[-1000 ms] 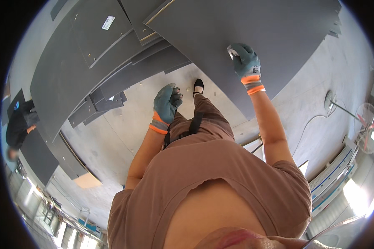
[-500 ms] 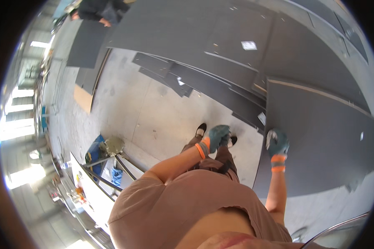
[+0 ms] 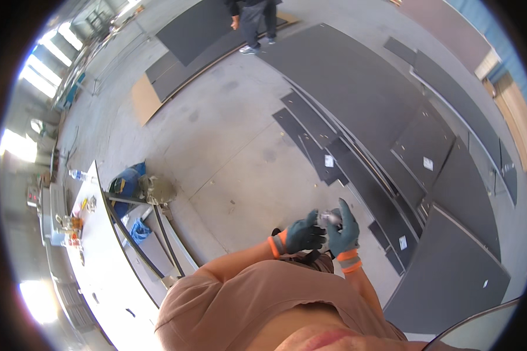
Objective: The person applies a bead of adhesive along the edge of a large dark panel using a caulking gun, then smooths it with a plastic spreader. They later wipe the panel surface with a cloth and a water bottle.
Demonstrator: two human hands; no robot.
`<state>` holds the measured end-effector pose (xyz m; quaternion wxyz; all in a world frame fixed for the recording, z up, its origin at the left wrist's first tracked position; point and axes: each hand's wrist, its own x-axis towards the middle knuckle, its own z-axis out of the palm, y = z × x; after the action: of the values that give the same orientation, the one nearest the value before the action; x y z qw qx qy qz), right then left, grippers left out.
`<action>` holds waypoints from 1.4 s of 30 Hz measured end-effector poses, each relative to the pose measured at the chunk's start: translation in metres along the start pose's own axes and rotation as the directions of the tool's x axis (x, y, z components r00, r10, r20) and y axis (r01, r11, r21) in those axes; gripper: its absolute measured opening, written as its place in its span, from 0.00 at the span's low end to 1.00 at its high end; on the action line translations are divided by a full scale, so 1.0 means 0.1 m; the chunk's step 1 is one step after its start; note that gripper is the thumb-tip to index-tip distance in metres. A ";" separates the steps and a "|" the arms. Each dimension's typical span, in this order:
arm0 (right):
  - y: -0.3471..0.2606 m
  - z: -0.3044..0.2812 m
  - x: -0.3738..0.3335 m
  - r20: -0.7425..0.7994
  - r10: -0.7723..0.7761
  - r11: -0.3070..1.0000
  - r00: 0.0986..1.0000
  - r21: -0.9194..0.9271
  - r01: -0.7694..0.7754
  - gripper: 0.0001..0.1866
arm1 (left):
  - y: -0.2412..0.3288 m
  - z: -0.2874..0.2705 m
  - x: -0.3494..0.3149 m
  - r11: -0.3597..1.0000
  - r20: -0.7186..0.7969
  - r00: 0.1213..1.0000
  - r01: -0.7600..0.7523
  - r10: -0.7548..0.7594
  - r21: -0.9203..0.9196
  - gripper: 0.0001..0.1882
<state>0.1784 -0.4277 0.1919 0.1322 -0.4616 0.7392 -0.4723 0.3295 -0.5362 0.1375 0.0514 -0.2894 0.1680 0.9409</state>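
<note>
In front of my waist, a small silvery-grey object (image 3: 329, 219), too blurred to name, sits between my two gloved hands. My right hand (image 3: 344, 231), in a green glove with an orange and grey cuff, grips it against the palm side, index finger stretched up. Close on its other side is my left hand (image 3: 301, 235), gloved alike, with fingers apart and slightly curled. Whether the left fingertips touch the object I cannot tell. Dark grey panels (image 3: 357, 82) lie on the floor ahead and to the right, including a large one (image 3: 451, 281) beside my right arm.
Narrow dark strips (image 3: 363, 175) overlap along the panels' near edge. At left stands a white-topped table (image 3: 108, 275) with small items on it; a blue bag (image 3: 140, 231) lies beneath. A grey sack (image 3: 160, 190) is beside it. Another person (image 3: 255, 20) stands by panels at the far side.
My right hand has left the large panel and come in beside my left hand. The view has turned right, and the other person now stands upright at the far side.
</note>
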 end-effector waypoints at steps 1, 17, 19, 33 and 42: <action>-0.12 0.28 0.12 0.030 -0.015 0.999 0.999 0.038 0.014 0.30 | 0.17 -0.16 -0.21 0.995 0.083 0.996 0.050 -0.042 -0.090 0.42; -1.68 3.56 1.57 0.448 -0.665 0.723 0.598 0.184 0.666 0.39 | 1.79 -1.78 -2.23 0.404 -0.047 0.413 -0.850 0.909 0.339 0.22; -1.87 3.97 1.76 0.437 -0.709 0.682 0.553 0.227 0.695 0.40 | 2.05 -2.24 -2.32 0.543 -0.166 0.579 -0.811 0.798 -0.221 0.18; -3.23 5.97 2.35 0.559 -0.799 0.524 0.224 0.462 0.716 0.41 | 3.05 -3.07 -3.72 0.165 -0.544 0.269 -0.959 0.795 -0.232 0.16; -3.92 6.93 2.19 0.538 -0.777 0.587 0.327 0.430 0.686 0.41 | 3.37 -4.13 -4.60 0.242 -0.425 0.316 -0.945 0.848 -0.220 0.20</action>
<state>0.7166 -1.0538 0.2068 0.1934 -0.8723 0.3150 -0.3202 0.8624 -0.9949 0.1714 -0.5828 -0.2438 0.0944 0.7694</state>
